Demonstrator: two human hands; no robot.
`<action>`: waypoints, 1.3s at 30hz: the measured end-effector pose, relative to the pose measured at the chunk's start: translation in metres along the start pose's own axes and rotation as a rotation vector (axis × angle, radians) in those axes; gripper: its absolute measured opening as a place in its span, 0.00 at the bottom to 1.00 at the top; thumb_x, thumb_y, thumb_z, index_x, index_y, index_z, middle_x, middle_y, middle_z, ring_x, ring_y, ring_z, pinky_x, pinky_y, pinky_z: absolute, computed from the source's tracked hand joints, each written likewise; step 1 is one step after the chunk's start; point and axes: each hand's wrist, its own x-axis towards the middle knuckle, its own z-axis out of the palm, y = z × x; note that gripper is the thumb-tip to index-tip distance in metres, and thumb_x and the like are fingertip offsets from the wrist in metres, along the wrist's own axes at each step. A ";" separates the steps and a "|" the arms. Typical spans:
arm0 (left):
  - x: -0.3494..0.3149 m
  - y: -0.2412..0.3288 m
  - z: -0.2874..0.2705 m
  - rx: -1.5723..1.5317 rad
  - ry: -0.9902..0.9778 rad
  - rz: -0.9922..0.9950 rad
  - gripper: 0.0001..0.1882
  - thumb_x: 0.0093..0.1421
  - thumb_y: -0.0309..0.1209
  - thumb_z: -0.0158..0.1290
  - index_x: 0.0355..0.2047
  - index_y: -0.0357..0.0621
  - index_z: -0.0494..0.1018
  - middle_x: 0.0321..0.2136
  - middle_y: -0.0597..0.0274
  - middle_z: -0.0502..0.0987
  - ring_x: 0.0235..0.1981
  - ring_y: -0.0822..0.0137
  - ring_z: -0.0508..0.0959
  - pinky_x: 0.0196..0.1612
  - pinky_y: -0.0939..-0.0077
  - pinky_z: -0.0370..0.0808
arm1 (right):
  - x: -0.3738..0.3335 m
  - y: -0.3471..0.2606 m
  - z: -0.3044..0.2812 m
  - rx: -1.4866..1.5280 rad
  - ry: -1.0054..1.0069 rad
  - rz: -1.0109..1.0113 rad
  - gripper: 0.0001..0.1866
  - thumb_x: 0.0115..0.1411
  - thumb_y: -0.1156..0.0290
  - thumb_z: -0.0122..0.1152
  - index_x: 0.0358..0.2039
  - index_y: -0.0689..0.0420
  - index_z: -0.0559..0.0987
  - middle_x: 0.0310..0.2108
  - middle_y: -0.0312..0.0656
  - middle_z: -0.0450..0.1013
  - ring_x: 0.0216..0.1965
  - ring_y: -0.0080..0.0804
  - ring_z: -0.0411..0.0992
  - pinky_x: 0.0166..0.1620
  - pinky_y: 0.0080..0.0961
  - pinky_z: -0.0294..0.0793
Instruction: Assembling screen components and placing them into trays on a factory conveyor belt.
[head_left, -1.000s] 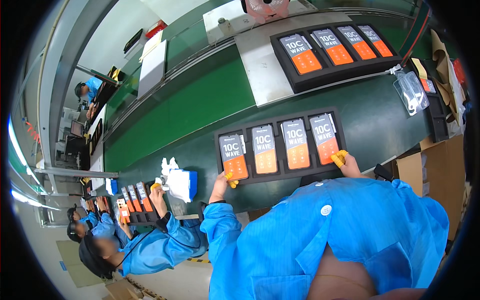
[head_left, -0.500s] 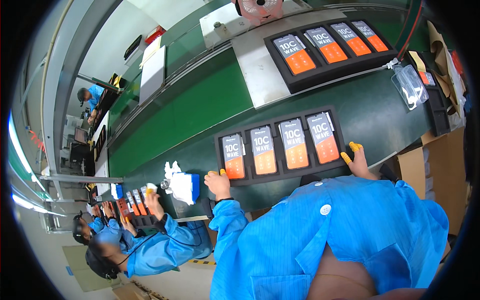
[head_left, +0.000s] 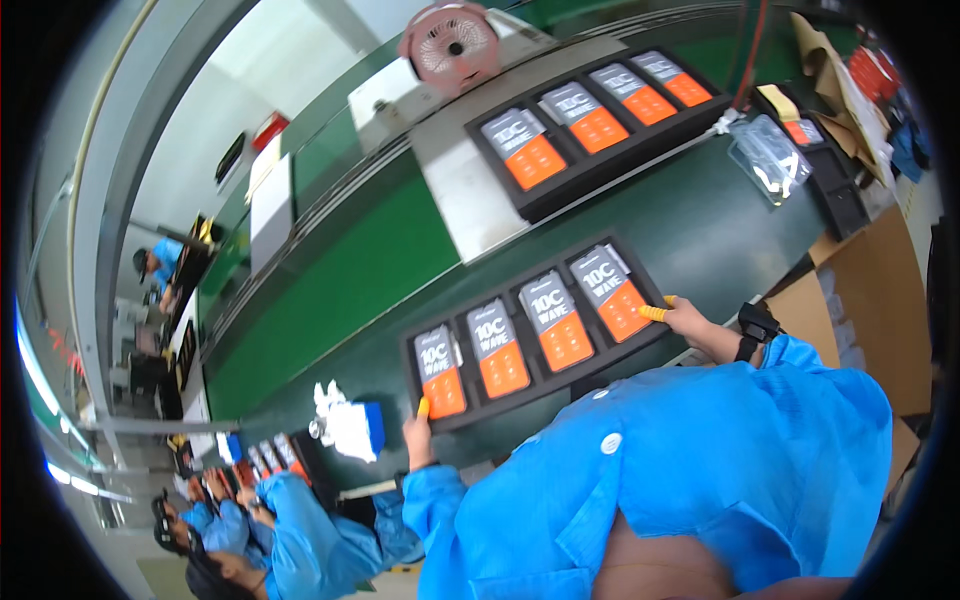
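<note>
A black foam tray (head_left: 537, 383) lies in front of me on the green bench. It carries several flat phones (head_left: 552, 318) with grey and orange printed faces, each in its own slot. My left hand (head_left: 418, 440) grips the near left corner, its yellow-covered thumb over the rim. At the right end, my right hand (head_left: 688, 320) holds the tray's edge with yellow-covered fingers; its other fingers are partly hidden. Whether the tray is lifted off the bench I cannot tell.
Beyond it, a second black tray (head_left: 545, 203) of similar phones rests on a metal plate (head_left: 450, 190). A pink fan (head_left: 453, 48) stands behind. Clear plastic trays (head_left: 768, 160) and cardboard (head_left: 870, 310) are at right; a blue box with white tissue (head_left: 352, 430) and co-workers (head_left: 300, 530) at left.
Both hands have closed onto the tray's ends, my right thumb and fingers now on its edge. The view has turned and shifted. The nearest co-worker's raised hand has come down.
</note>
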 end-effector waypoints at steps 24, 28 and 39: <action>-0.037 0.198 0.147 -0.457 -0.034 0.400 0.16 0.55 0.31 0.47 0.40 0.32 0.65 0.33 0.61 0.71 0.33 0.73 0.70 0.38 0.82 0.66 | 0.040 -0.108 -0.159 0.493 0.380 -0.755 0.17 0.46 0.72 0.57 0.38 0.63 0.71 0.33 0.37 0.70 0.35 0.22 0.67 0.40 0.17 0.63; -0.009 0.246 0.220 -0.312 0.096 0.479 0.16 0.57 0.33 0.43 0.37 0.29 0.65 0.31 0.59 0.70 0.32 0.72 0.68 0.38 0.81 0.64 | 0.112 -0.161 -0.222 0.515 0.376 -0.767 0.17 0.46 0.70 0.58 0.37 0.64 0.73 0.32 0.40 0.71 0.33 0.24 0.69 0.37 0.16 0.66; 0.031 0.270 0.264 0.218 -0.066 0.567 0.22 0.58 0.37 0.40 0.40 0.25 0.64 0.36 0.46 0.70 0.36 0.58 0.69 0.41 0.73 0.64 | 0.190 -0.204 -0.240 0.161 0.822 -0.605 0.22 0.43 0.65 0.63 0.37 0.64 0.72 0.34 0.45 0.71 0.37 0.29 0.68 0.39 0.20 0.66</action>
